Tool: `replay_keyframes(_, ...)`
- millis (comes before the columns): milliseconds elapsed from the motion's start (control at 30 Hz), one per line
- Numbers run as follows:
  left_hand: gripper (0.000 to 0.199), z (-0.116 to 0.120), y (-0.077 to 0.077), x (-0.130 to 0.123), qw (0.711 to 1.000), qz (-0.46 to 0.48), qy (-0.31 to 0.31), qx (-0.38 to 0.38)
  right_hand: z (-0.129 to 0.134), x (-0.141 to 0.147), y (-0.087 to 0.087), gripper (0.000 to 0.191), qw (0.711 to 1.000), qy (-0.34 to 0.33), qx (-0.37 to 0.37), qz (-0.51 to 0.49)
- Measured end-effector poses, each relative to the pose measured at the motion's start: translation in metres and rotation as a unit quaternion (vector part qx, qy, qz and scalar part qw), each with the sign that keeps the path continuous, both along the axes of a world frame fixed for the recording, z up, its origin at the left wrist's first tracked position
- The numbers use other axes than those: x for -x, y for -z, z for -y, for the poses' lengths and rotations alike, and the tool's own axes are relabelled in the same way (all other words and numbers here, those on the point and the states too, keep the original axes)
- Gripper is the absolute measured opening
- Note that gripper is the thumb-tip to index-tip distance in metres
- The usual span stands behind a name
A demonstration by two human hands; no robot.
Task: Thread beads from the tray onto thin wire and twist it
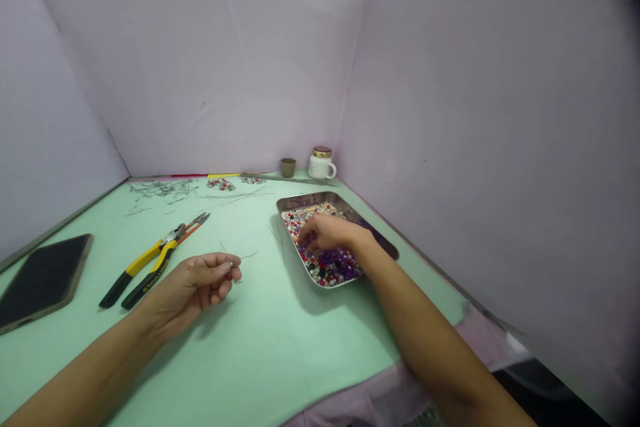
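My left hand (207, 280) is held above the table, thumb and fingertips pinched on a small piece of beaded wire (231, 275). Red and clear beads show at the fingertips, and thin wire ends stick out to the sides. My right hand (325, 232) reaches into a metal tray (306, 270) of mixed beads (330, 267), purple, red, black, white and gold. Its fingers are bent down with the tips among the beads; whatever is between them is too small to make out.
Yellow-and-black pliers (150, 263) and red-handled snips (195, 227) lie left of centre, beyond a dark phone (45, 280). Toward the back are loose wire pieces (165, 188), beaded clusters (221, 184), a small brown cup (288, 167) and a lidded white mug (320, 165). Pale walls enclose the table.
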State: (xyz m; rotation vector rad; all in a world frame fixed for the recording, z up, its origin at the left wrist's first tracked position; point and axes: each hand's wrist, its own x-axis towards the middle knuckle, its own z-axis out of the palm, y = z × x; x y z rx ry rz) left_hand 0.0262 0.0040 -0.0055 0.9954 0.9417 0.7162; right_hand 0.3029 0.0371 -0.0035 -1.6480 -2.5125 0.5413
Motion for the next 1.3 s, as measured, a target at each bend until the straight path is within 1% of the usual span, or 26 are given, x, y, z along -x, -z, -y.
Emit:
replay_keyframes(67,0.013,0.0,0.0,0.0,1.0,-0.002,-0.002,0.002,-0.001,-0.002,0.001,0.03,0.998,0.043,-0.011,0.052)
replay_keyframes(167,0.013,0.0,0.0,0.0,1.0,0.0,-0.002,0.002,-0.003,-0.011,-0.001,0.027,0.984,0.122,-0.052,0.12)
replay_keyframes(267,0.012,0.0,0.0,0.001,1.0,0.003,0.0,0.001,-0.004,-0.018,-0.005,0.026,0.972,0.168,-0.097,0.131)
replay_keyframes(333,0.012,-0.001,-0.001,0.001,1.0,0.002,0.0,0.002,-0.004,-0.018,-0.006,0.026,0.968,0.181,-0.12,0.129)
replay_keyframes(400,0.012,-0.001,-0.001,0.0,1.0,0.0,0.0,0.002,-0.004,-0.015,-0.006,0.024,0.97,0.17,-0.125,0.121)
replay_keyframes(567,0.012,0.001,-0.001,-0.001,1.0,0.005,0.0,-0.002,-0.003,-0.007,-0.003,0.015,0.984,0.114,-0.095,0.103)
replay_keyframes(667,0.013,0.002,-0.001,0.0,1.0,0.007,0.005,0.001,-0.002,-0.007,-0.002,0.015,0.989,0.078,-0.085,0.092)
replay_keyframes(767,0.018,0.001,0.001,0.002,1.0,0.018,0.017,-0.001,-0.003,-0.009,0.0,0.017,0.992,0.06,-0.077,0.079)
replay_keyframes(1000,0.026,0.001,0.002,0.003,0.999,0.033,0.022,0.004,-0.006,-0.013,0.005,0.016,0.993,0.059,-0.076,0.061)
replay_keyframes(1100,0.025,0.002,0.001,0.002,0.999,0.03,0.024,0.006,-0.006,-0.013,0.005,0.017,0.993,0.059,-0.076,0.066)
replay_keyframes(1200,0.02,0.002,0.0,0.001,0.999,0.03,0.021,0.006,-0.004,-0.012,0.003,0.015,0.989,0.078,-0.096,0.078)
replay_keyframes(1300,0.018,0.002,-0.001,0.001,1.0,0.027,0.015,0.005,-0.001,-0.01,0.0,0.015,0.982,0.113,-0.125,0.085)
